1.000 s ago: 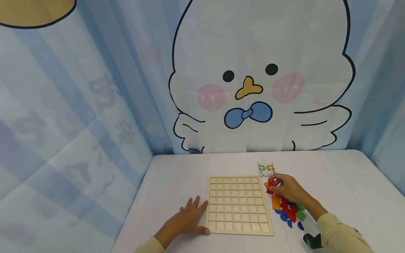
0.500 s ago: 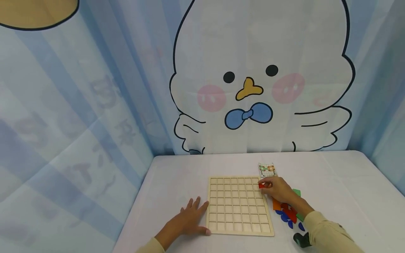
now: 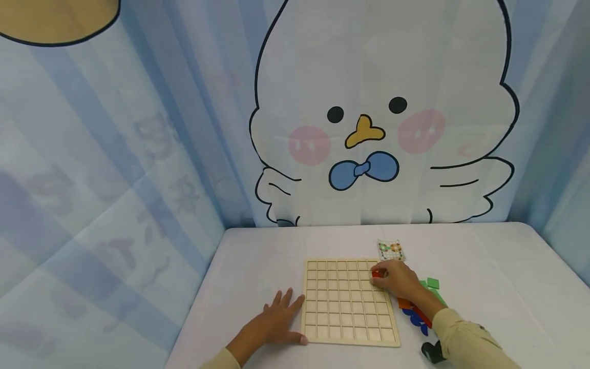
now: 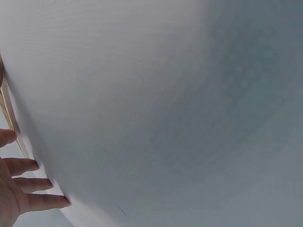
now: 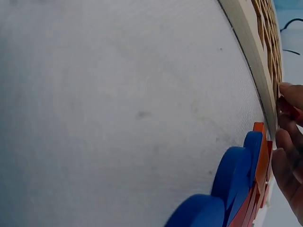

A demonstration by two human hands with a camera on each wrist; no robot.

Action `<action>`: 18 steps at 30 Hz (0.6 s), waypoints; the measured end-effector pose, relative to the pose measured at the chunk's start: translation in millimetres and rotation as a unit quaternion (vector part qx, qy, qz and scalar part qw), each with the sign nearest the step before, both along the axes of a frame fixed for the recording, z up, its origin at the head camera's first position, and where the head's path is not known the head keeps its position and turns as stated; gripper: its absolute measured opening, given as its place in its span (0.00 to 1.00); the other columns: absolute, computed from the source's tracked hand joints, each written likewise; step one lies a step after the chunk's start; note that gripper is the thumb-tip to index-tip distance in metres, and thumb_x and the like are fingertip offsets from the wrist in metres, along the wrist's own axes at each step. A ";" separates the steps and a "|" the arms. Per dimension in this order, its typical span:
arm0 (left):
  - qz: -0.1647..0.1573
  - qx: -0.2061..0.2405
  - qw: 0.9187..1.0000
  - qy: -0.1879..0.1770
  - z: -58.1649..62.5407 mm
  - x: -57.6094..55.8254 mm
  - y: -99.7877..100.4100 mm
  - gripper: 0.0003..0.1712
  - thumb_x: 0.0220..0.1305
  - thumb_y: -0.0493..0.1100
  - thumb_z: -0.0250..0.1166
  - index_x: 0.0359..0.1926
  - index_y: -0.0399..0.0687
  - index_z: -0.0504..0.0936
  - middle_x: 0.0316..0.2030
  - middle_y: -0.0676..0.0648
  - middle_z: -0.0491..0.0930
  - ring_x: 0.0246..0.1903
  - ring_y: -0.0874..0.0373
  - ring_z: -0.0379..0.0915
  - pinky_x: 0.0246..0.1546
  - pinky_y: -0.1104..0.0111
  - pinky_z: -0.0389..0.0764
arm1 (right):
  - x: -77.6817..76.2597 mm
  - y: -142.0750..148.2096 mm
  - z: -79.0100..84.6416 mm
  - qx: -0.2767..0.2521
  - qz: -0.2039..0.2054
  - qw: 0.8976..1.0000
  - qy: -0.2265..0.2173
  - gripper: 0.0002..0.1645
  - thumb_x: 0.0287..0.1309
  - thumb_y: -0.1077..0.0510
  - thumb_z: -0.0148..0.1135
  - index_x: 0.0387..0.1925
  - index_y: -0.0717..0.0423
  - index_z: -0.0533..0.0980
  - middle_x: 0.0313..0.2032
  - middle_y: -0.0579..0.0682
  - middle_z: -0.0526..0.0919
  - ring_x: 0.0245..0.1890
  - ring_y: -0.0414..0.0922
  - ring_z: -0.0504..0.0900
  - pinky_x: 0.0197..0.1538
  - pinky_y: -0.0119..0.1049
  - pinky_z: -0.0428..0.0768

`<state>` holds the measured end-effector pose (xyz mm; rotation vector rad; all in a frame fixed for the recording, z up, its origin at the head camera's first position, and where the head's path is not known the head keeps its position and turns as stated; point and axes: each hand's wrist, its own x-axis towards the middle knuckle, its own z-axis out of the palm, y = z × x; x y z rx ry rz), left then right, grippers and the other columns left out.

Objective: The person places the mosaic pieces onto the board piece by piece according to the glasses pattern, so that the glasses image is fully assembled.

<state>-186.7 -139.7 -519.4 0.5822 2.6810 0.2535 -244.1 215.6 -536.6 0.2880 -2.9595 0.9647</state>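
A pale wooden grid board (image 3: 341, 306) lies flat on the white table. My left hand (image 3: 280, 319) rests at its left edge with fingers spread; in the left wrist view those fingers (image 4: 45, 201) look straight. Over the board's upper right corner, my right hand (image 3: 397, 279) pinches a small red piece (image 3: 376, 274) between thumb and fingertips. The same red piece (image 5: 289, 109) shows in the right wrist view, close over the board's cells (image 5: 270, 56); its full shape is hidden by the fingers.
Right of the board, partly under my right forearm, lie blue half-round pieces (image 3: 416, 320), an orange piece (image 3: 404, 304) and green pieces (image 3: 433, 283). A small patterned card (image 3: 391, 250) sits beyond the board. A dark green object (image 3: 432, 352) is near my right sleeve.
My right hand has picked the red piece from the pile and carried it left onto the board's upper right corner. My left hand has stayed at the board's left edge.
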 end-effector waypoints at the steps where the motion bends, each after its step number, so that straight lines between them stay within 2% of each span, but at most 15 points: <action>1: 0.000 -0.001 1.000 0.000 -0.7 -0.2 0.1 0.59 0.50 0.74 0.69 0.77 0.57 0.59 0.77 0.36 0.53 0.74 0.29 0.50 0.61 0.31 0.66 | 0.3 0.2 -0.3 0.007 -0.002 1.000 0.003 0.18 0.55 0.51 0.74 0.47 0.54 0.86 0.31 0.43 0.82 0.30 0.38 0.74 0.32 0.33 0.72; 4: 0.001 -0.003 1.000 0.002 -2.5 -0.9 0.0 0.59 0.49 0.75 0.68 0.77 0.58 0.59 0.77 0.36 0.53 0.74 0.30 0.50 0.61 0.31 0.66 | 0.8 1.8 0.0 0.021 -0.004 1.000 0.003 0.19 0.55 0.50 0.74 0.46 0.54 0.85 0.31 0.43 0.81 0.30 0.39 0.74 0.33 0.35 0.72; 12: -0.003 -0.001 1.000 0.005 -7.4 -3.1 -1.6 0.59 0.49 0.75 0.68 0.77 0.58 0.59 0.77 0.36 0.53 0.74 0.29 0.50 0.60 0.30 0.66 | 0.2 5.9 4.4 0.010 0.003 1.000 -0.018 0.16 0.55 0.56 0.73 0.46 0.54 0.85 0.34 0.44 0.83 0.34 0.41 0.78 0.37 0.37 0.75; 18: -0.002 0.001 1.000 0.003 -8.4 -3.4 -2.1 0.60 0.49 0.75 0.68 0.78 0.58 0.59 0.77 0.36 0.52 0.74 0.28 0.49 0.60 0.30 0.65 | -0.9 6.5 4.7 0.001 -0.003 1.000 -0.027 0.15 0.55 0.56 0.73 0.46 0.52 0.86 0.34 0.44 0.83 0.35 0.42 0.77 0.38 0.37 0.74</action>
